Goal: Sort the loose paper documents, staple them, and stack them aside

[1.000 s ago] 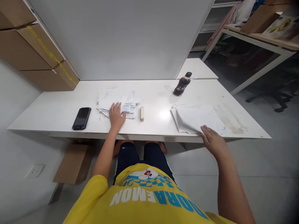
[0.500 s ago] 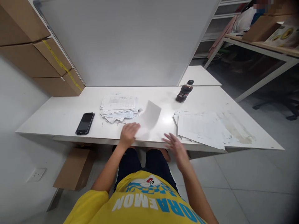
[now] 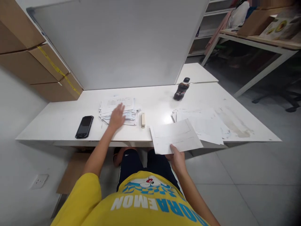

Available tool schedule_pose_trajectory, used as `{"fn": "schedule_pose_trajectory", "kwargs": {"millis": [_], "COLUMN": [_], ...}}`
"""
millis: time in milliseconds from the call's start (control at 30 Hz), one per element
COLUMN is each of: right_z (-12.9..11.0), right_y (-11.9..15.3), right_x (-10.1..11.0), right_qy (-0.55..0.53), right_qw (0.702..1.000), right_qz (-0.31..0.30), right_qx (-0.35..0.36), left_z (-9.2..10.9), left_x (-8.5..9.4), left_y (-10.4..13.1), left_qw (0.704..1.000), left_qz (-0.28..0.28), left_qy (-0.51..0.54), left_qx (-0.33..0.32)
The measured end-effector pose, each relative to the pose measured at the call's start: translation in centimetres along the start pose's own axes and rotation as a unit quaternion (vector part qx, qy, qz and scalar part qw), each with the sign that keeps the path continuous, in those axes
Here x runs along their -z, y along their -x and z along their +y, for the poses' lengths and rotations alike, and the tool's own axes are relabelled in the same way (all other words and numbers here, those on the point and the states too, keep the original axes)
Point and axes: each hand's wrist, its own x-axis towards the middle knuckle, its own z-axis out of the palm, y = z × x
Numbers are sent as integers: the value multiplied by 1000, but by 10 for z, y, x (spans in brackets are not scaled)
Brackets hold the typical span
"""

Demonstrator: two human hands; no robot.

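My right hand (image 3: pixel 178 160) grips a sheet of paper (image 3: pixel 176 136) by its near edge, thumb on top. The sheet is tilted over the front edge of the table, with faint print on it. My left hand (image 3: pixel 117 116) lies over the left stack of papers (image 3: pixel 124 102), its fingers stretched out and a little blurred; whether it touches the top sheet I cannot tell. Between the two hands a small cream-coloured oblong block (image 3: pixel 143 120) rests on the table. On the right, a looser pile of papers (image 3: pixel 199 117) lies partly under the held sheet.
A black phone (image 3: pixel 84 126) lies at the left of the white table (image 3: pixel 58 119). A bottle of dark drink (image 3: pixel 181 89) stands at the back right. Behind rises a whiteboard (image 3: pixel 122 44), with cardboard boxes (image 3: pixel 47 69) stacked at its left.
My left hand has moved left and forward onto the left stack. My right hand has taken hold of a sheet, which was between the hands before. The cream block has come into sight.
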Motion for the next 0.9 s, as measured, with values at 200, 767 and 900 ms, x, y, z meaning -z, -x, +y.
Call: {"fn": "schedule_pose_trajectory", "kwargs": {"millis": [200, 767, 900], "right_z": [0, 12, 20], "right_y": [16, 23, 30], "right_x": [-11, -18, -21], "right_qy": [-51, -36, -21], "right_qw": [998, 998, 996], "right_qz": [-33, -47, -75], "right_qx": [-2, -30, -36], "left_z": [-46, -22, -20], "left_x": [-8, -23, -23], "left_y": [-19, 4, 7], "left_qw": [992, 988, 987], "left_qz": [3, 52, 71], "left_qy": [-34, -66, -84], "left_qx": [123, 130, 117]}}
